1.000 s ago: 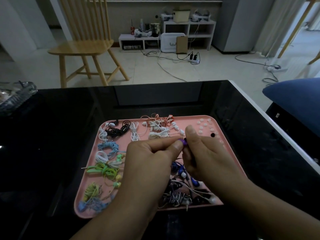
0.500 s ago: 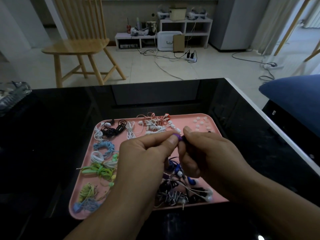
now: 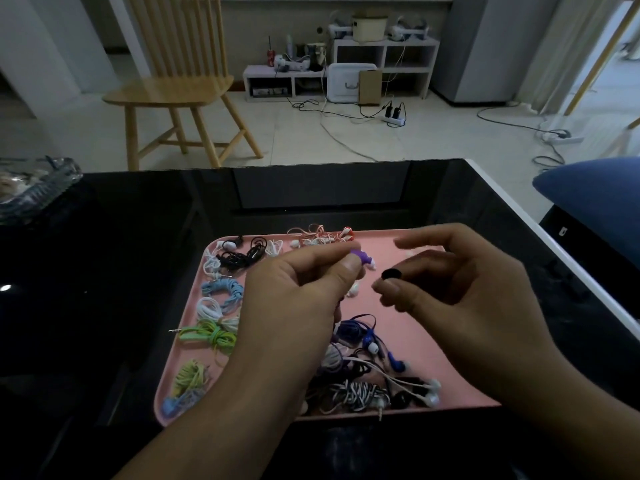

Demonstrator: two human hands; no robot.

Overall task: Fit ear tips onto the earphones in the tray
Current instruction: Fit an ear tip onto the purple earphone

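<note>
I am partway through fitting a tip onto one earphone. My left hand (image 3: 294, 296) pinches a small purple plastic earbud (image 3: 362, 257) between thumb and first finger, with its little nozzle pointing toward three o'clock. My right hand (image 3: 460, 289) pinches a small round black rubber ear tip (image 3: 391, 274) between thumb and finger, and its other fingers are spread loose. Both hands hover over the flat pink plastic tray (image 3: 408, 327), which sits on the shiny black surface (image 3: 138, 237). Bundles of coloured earphone cords (image 3: 214, 336) lie at the tray's nine o'clock side.

I think the next move is to turn the tip's hole toward the nozzle, bring the two together and push. The tip is soft and tiny, so it could slip or go on crooked.

Half a second ago my hands were touching around the earbud. Now they are apart, and the black tip shows.
</note>
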